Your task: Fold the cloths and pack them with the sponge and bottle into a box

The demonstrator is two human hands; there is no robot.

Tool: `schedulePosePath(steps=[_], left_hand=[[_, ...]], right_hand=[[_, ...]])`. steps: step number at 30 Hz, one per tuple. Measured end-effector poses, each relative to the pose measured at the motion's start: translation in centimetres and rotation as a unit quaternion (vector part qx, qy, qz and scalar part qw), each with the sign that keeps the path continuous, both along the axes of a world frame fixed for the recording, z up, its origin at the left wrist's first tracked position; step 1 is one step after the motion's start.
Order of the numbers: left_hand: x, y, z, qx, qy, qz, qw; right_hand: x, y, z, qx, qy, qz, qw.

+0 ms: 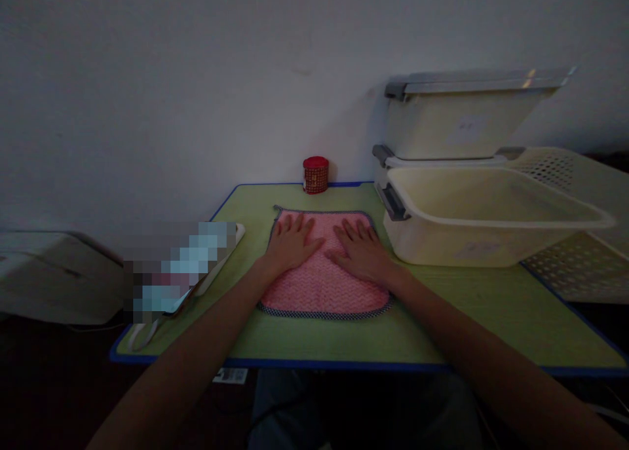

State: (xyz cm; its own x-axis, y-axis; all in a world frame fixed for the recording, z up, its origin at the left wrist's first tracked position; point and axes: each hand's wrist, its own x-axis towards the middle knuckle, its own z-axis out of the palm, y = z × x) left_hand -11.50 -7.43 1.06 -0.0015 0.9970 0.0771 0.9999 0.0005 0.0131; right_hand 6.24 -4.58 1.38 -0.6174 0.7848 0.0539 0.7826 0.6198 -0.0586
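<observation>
A pink cloth (pixel 319 293) with a dark checked border lies flat on the green table (pixel 344 342), a small hanging loop at its far left corner. My left hand (pixel 291 245) rests palm down on the cloth's left side, fingers spread. On the right side, my right hand (pixel 361 253) also lies flat with its fingers apart. Both touch the cloth from above, and neither grasps it. The parts of the cloth under my palms are hidden.
A red-topped round container (pixel 315 176) stands at the table's back edge. To the right are an open cream bin (pixel 442 243), a lidded storage box (pixel 442 126) and a perforated basket (pixel 590 181). At left lies a device with a blurred screen (pixel 196 266), near a white box (pixel 54 280).
</observation>
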Motion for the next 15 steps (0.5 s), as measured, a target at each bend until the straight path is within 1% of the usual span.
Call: schedulePosePath(steps=[7, 15], left_hand=[[-0.37, 0.26, -0.08, -0.012, -0.005, -0.007, 1.0], [-0.29, 0.26, -0.5, 0.013, 0.004, -0.008, 1.0]], right_hand=[[0.21, 0.15, 0.11, -0.009, -0.001, 0.014, 1.0], [0.66, 0.22, 0.02, 0.003, 0.021, 0.033, 0.999]])
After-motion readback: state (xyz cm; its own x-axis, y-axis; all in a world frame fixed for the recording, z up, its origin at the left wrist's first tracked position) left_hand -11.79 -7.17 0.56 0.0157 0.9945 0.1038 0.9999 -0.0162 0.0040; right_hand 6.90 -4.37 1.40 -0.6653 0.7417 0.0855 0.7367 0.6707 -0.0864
